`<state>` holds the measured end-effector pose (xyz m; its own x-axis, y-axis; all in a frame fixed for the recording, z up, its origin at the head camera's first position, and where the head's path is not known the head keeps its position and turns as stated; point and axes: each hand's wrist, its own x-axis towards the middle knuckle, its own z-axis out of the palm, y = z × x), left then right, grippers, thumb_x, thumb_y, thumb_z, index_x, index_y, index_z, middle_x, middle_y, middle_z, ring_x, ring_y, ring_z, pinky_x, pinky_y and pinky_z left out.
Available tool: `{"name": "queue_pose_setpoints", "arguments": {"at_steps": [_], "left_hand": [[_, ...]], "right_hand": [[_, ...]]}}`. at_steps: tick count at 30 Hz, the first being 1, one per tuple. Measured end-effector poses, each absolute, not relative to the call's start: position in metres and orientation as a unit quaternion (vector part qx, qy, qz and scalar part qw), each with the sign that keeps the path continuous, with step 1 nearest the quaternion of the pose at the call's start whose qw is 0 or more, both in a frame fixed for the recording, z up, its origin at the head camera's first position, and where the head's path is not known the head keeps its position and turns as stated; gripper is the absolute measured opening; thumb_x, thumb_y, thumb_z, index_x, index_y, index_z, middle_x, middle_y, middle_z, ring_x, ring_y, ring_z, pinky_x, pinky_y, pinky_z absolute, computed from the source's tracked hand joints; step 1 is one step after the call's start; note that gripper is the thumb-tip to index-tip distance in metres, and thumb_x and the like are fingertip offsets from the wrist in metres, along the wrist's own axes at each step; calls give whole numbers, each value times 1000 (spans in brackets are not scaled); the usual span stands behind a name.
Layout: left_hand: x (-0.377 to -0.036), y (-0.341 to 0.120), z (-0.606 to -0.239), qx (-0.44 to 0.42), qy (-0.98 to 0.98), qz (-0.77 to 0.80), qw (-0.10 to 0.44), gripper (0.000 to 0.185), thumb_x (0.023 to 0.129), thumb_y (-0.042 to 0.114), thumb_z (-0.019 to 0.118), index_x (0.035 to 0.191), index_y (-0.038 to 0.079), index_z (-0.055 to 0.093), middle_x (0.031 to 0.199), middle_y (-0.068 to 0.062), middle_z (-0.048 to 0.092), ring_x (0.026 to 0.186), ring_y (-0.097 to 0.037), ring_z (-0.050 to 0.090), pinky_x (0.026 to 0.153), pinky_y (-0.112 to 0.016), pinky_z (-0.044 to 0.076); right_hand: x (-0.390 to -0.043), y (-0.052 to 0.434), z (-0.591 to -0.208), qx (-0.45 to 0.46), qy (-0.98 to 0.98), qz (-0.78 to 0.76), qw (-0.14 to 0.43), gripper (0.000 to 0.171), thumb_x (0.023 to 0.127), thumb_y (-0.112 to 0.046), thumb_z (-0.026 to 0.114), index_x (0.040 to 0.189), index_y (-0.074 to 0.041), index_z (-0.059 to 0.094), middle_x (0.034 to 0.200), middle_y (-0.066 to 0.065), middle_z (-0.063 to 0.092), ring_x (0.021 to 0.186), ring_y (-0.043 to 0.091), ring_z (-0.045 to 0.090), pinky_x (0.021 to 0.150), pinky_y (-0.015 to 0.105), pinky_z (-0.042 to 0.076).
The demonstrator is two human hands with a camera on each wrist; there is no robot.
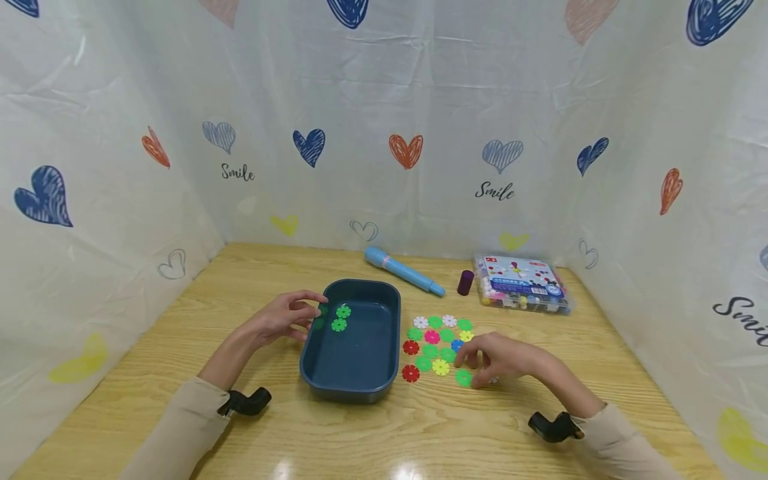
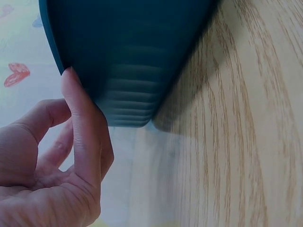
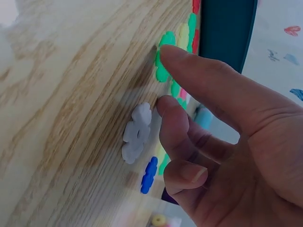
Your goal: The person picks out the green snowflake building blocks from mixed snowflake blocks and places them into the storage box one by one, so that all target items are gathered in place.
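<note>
My left hand (image 1: pixel 287 317) is at the left rim of a dark blue tray (image 1: pixel 354 388), fingertips right at the edge. In the left wrist view a fingertip (image 2: pixel 70 78) meets the tray's rim, with the other fingers bent behind. Two green flower-shaped plastic pieces (image 1: pixel 339 325) lie in the tray. My right hand (image 1: pixel 501 357) hovers low over loose flower pieces, thumb and fingers bent and apart. One fingertip overlaps a green flower piece (image 3: pixel 165 56) in the right wrist view. A white flower piece (image 3: pixel 137 135) and a blue one (image 3: pixel 149 176) lie under that hand.
Right of the tray, several red, yellow, pink (image 1: pixel 432 337), green and white flower pieces lie flat. Behind them are a light blue microphone-shaped stick (image 1: pixel 405 271), a dark purple cylinder (image 1: pixel 465 283) and a clear plastic box of beads (image 1: pixel 525 285). A printed curtain (image 1: pixel 360 87) encloses the table.
</note>
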<state>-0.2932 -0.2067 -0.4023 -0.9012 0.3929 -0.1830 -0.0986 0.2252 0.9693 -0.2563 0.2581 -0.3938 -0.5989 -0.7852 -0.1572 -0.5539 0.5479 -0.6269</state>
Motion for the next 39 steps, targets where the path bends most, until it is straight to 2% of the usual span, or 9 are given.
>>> {"name": "queue_pose_setpoints", "arguments": {"at_steps": [3, 9, 16, 21, 26, 29, 33, 36, 39], "left_hand": [[-294, -207, -402, 99, 755, 616, 202, 48, 97, 22, 63, 140, 7, 47, 115, -13, 61, 79, -14, 62, 64, -29, 60], [-294, -207, -402, 98, 753, 618, 203, 49, 96, 23, 63, 141, 7, 47, 115, -13, 61, 79, -14, 62, 63, -29, 60], [-294, -207, -402, 96, 753, 619, 205, 50, 96, 22, 64, 141, 8, 47, 117, -14, 60, 79, -14, 62, 63, -28, 59], [-294, -207, -402, 96, 752, 620, 204, 49, 97, 22, 63, 140, 8, 47, 113, -11, 61, 78, -13, 62, 63, -28, 59], [-292, -206, -401, 96, 751, 621, 203, 48, 96, 21, 64, 140, 7, 48, 110, -8, 62, 78, -14, 62, 63, -29, 60], [-292, -206, -401, 95, 751, 622, 202, 49, 95, 22, 65, 139, 7, 48, 110, -8, 62, 79, -14, 62, 64, -29, 60], [-292, -206, -402, 96, 751, 621, 200, 50, 95, 22, 65, 139, 7, 48, 110, -10, 62, 79, -14, 62, 64, -29, 60], [-292, -207, -402, 96, 753, 620, 201, 50, 95, 23, 65, 140, 7, 48, 111, -10, 62, 79, -15, 62, 64, -29, 60], [-292, -207, -402, 96, 753, 619, 200, 50, 95, 23, 65, 140, 7, 48, 111, -10, 62, 79, -15, 63, 64, -30, 60]], "right_hand": [[-258, 256, -395, -392, 849, -274, 226, 28, 85, -11, 75, 112, -5, 68, 90, 13, 61, 74, 14, 49, 62, 21, 48], [-260, 254, -395, -381, 852, -270, 237, 23, 85, -9, 75, 106, -6, 68, 88, 13, 60, 69, 6, 44, 61, 20, 43], [-258, 249, -393, -364, 859, -266, 243, 22, 84, -14, 77, 102, -7, 67, 89, 11, 60, 73, 14, 46, 62, 19, 43], [-257, 246, -395, -359, 860, -271, 241, 21, 83, -11, 77, 99, -6, 65, 87, 11, 60, 71, 9, 45, 61, 19, 43], [-256, 247, -394, -352, 867, -266, 233, 23, 83, -11, 77, 99, -9, 60, 89, 6, 61, 71, 6, 52, 62, 20, 47], [-254, 247, -392, -354, 866, -268, 230, 18, 86, -8, 73, 98, -10, 59, 88, 6, 63, 65, 7, 55, 58, 22, 50], [-253, 250, -388, -374, 851, -283, 236, 10, 92, -2, 63, 100, -6, 61, 85, 13, 67, 54, 15, 58, 52, 31, 54], [-254, 253, -385, -389, 843, -286, 236, 12, 95, 0, 58, 105, -4, 63, 85, 16, 69, 54, 19, 62, 53, 37, 57], [-257, 256, -381, -408, 841, -275, 226, 17, 97, 0, 55, 110, -3, 65, 87, 15, 71, 53, 22, 63, 54, 37, 57]]}}
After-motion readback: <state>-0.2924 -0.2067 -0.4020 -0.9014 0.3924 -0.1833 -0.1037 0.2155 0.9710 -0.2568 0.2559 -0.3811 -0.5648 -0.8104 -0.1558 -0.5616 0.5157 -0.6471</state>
